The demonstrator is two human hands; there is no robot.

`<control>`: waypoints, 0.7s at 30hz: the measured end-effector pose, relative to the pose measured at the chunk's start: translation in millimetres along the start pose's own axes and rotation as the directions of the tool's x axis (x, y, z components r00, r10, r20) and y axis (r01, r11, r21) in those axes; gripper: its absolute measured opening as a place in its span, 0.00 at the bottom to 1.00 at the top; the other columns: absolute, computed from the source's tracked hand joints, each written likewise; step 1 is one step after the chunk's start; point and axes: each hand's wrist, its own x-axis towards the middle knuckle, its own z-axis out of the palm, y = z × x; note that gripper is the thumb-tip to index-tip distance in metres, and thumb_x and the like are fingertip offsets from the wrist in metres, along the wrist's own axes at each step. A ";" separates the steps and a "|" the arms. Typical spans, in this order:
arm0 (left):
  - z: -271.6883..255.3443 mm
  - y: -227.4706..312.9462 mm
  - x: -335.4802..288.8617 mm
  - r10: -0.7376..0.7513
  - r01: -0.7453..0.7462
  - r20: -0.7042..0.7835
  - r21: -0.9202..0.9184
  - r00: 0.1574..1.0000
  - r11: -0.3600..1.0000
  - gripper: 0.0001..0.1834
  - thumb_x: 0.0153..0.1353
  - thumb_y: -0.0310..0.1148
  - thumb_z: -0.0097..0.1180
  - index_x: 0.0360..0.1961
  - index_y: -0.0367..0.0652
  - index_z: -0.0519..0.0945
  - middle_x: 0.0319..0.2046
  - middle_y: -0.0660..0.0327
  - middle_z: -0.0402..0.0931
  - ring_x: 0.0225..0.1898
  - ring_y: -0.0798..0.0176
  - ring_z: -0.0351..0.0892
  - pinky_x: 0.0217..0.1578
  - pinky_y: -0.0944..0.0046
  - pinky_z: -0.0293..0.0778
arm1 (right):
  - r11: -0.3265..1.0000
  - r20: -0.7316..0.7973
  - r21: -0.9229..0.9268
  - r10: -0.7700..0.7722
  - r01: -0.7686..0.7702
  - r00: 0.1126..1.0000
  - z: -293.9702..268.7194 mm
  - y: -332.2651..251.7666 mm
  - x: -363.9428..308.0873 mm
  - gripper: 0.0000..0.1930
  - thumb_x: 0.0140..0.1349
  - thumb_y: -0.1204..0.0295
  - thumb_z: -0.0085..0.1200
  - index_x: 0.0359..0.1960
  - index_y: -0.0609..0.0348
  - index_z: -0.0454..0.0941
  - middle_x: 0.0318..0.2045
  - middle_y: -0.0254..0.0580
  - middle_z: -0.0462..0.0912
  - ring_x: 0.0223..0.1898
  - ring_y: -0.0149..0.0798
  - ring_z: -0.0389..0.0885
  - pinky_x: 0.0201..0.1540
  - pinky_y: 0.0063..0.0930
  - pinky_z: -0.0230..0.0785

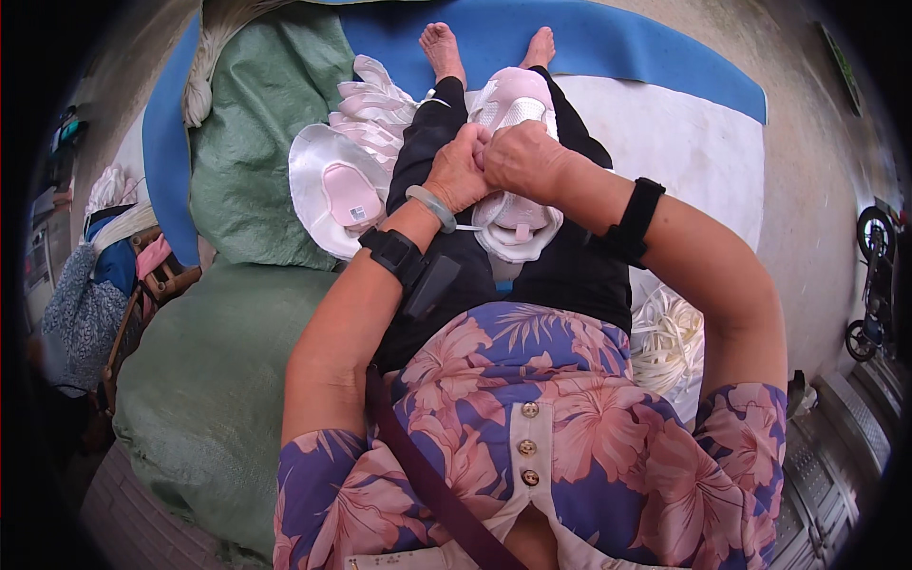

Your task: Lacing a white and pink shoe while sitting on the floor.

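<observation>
A pink and white shoe upper [521,85] lies lengthwise across my lap, its heel opening toward me and a pink tab at that end. Both hands meet over its middle. My left hand [459,173] is closed at the upper's left side, fingers pinching its edge. Pressed against it, my right hand [525,163] is closed too; what its fingertips grip is hidden. A thin white lace end sticks out left of the upper, below my left wrist. Beside my left thigh lies another pink and white piece [309,180], spread flat, near a stack of similar uppers [370,119].
Bulging green sacks [228,370] stand along my left side. A heap of white laces [668,347] lies by my right hip. Under my legs are a white sheet [689,152] and a blue mat [646,43]. A motorcycle [872,275] stands far right.
</observation>
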 end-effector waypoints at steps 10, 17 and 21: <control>-8.7 14.8 -7.9 -0.039 0.031 0.081 0.099 0.996 0.995 0.27 0.43 0.31 0.67 0.43 0.40 0.66 0.21 0.71 0.63 0.23 0.78 0.62 0.24 0.78 0.64 | 0.455 -0.244 0.886 0.625 -0.092 0.742 61.2 14.2 -30.6 0.07 0.54 0.70 0.44 0.31 0.61 0.69 0.21 0.49 0.75 0.22 0.44 0.76 0.27 0.33 0.69; -1.5 28.6 -0.3 0.047 -0.045 0.023 -0.067 0.999 0.997 0.18 0.50 0.24 0.60 0.42 0.38 0.70 0.22 0.73 0.64 0.20 0.83 0.60 0.20 0.83 0.60 | 0.012 -0.021 1.000 0.685 0.017 0.728 64.2 13.0 -54.1 0.05 0.57 0.80 0.41 0.32 0.63 0.70 0.25 0.34 0.71 0.24 0.25 0.70 0.31 0.19 0.66; 2.8 25.8 7.4 0.059 -0.058 -0.022 0.046 0.998 0.997 0.13 0.51 0.24 0.59 0.38 0.38 0.73 0.23 0.73 0.66 0.20 0.84 0.62 0.18 0.82 0.61 | -0.088 -0.028 0.986 0.759 0.144 0.651 68.3 2.5 -51.5 0.06 0.49 0.82 0.43 0.28 0.65 0.71 0.22 0.41 0.74 0.22 0.30 0.74 0.28 0.22 0.68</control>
